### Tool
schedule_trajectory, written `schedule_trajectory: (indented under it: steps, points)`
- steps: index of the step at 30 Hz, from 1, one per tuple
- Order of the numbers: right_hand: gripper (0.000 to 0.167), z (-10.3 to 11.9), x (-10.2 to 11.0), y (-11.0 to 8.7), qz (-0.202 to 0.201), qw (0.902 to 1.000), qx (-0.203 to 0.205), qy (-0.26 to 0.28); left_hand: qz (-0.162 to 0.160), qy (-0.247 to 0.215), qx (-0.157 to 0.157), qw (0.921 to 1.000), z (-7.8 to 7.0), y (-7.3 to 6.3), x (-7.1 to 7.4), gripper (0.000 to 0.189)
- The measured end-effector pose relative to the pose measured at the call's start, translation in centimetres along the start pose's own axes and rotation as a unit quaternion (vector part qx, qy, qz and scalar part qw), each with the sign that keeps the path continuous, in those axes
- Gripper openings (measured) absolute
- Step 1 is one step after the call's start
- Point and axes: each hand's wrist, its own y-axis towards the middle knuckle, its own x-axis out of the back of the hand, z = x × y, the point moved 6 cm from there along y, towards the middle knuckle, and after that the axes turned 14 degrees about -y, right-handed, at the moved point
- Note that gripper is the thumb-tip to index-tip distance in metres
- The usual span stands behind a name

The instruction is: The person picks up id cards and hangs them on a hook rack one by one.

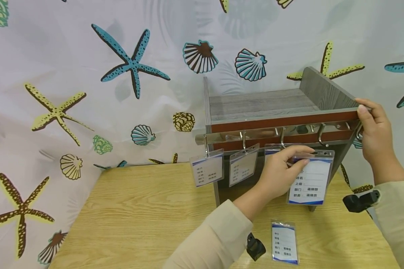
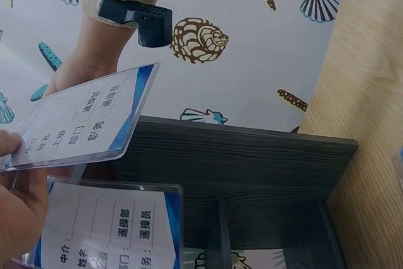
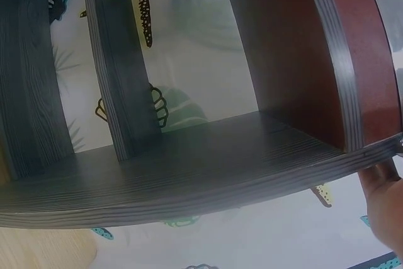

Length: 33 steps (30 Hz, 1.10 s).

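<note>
While the left hand (image 1: 281,170) pinches a name badge (image 1: 309,184) by its top edge right of centre, long axis near upright, the right hand (image 1: 377,132) grips the shelf unit (image 1: 282,120) at its front corner, right of frame. Just above the badge, nearer the left hand: one bare hook (image 1: 321,135). Farther out: hanging badges (image 1: 208,170), centre; loose badge (image 1: 284,243) flat on the bench (image 1: 138,209), bottom.

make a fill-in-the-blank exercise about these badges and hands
The left hand pinches a badge near its ____ edge.
In the head view, the right hand holds the shelf at its ____ end.
Exactly ____ loose badge lies on the table.
Other badges hang from shiny ____.
Missing words: top; right; one; hooks
</note>
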Motion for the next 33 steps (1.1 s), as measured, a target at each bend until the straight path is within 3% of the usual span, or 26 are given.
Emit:
schedule_trajectory:
  steps: [5, 8, 13, 20, 28, 33]
  points:
    - [0.029, 0.0, -0.1, 0.0, 0.002, 0.9996, 0.002, 0.029, -0.009, 0.023, -0.001, 0.9997, -0.6, 0.5, -0.7, 0.022]
    - [0.029, 0.0, -0.1, 0.0, 0.003, 0.9996, 0.000, 0.030, -0.015, 0.028, 0.014, 0.9994, -0.6, 0.9, -1.0, 0.023]
    - [0.030, 0.0, 0.1, 0.1, -0.003, 0.9991, 0.004, -0.042, -0.020, 0.050, 0.029, 0.9981, -0.4, 1.5, -1.7, 0.024]
    - [0.029, 0.1, 0.0, 0.1, -0.005, 0.9993, 0.007, -0.037, -0.028, 0.093, 0.045, 0.9943, -0.2, 2.0, -2.3, 0.024]
    - [0.030, 0.2, 0.1, 0.1, -0.011, 0.9968, 0.003, -0.079, -0.036, 0.109, 0.074, 0.9906, 0.5, 2.8, -2.8, 0.021]
    - [0.031, 0.2, 0.1, -0.1, -0.005, 0.9941, 0.004, -0.108, -0.034, 0.136, 0.071, 0.9876, 0.6, 2.9, -3.0, 0.021]
